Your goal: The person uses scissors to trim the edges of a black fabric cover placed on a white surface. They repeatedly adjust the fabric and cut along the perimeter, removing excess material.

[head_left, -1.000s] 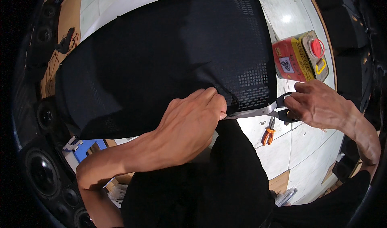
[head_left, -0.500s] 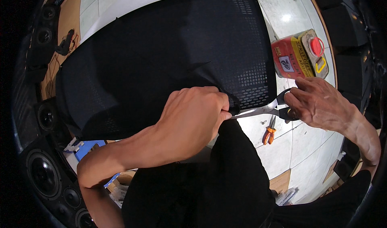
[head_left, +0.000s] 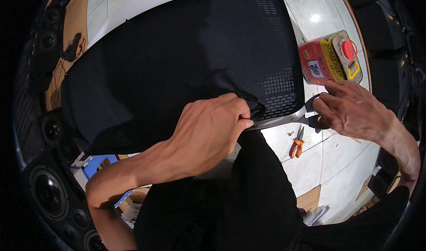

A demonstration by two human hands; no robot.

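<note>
A large black cloth-covered panel (head_left: 168, 60) lies in front of me, its perforated mesh showing through the cloth near the right edge. Along the panel's near edge, my left hand (head_left: 215, 124) pinches a gathered fold of black fabric (head_left: 249, 103). My right hand (head_left: 348, 109) grips the black handles of a pair of scissors (head_left: 287, 118). Their silver blades point left along the panel's near right edge and reach my left fingertips. The blades look closed together, and their tips are hidden by the left hand and cloth.
A red and yellow metal can (head_left: 326, 60) with a red cap stands right of the panel. Orange-handled pliers (head_left: 297, 143) lie on the white tiled floor (head_left: 306, 175). Speakers (head_left: 49, 191) line the left side, by a blue plastic stool (head_left: 98, 163). Black boxes (head_left: 377, 33) stand at right.
The scissor blades have come together and moved slightly left along the panel edge. My left hand has barely shifted and still pinches the fabric.
</note>
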